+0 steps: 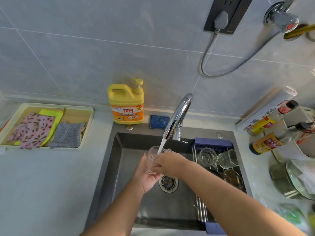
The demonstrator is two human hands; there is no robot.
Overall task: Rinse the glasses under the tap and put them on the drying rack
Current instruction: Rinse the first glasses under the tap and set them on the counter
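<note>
A clear glass (152, 156) is tilted under the running stream from the chrome tap (179, 116), above the dark sink (122, 167). My left hand (146, 178) grips the glass from below and from the left. My right hand (167, 165) wraps around its right side, fingers curled on it. On the drying rack (201, 210) across the sink's right side lie a smooth clear glass (207, 156), a ribbed glass (228, 159) and a small bowl-like dish (233, 178).
A yellow detergent bottle (127, 103) and a blue sponge (159, 121) stand behind the sink. A tray of cloths (44, 126) lies on the left counter. Sauce bottles (265, 143), a roll and stacked plates (296, 181) crowd the right counter.
</note>
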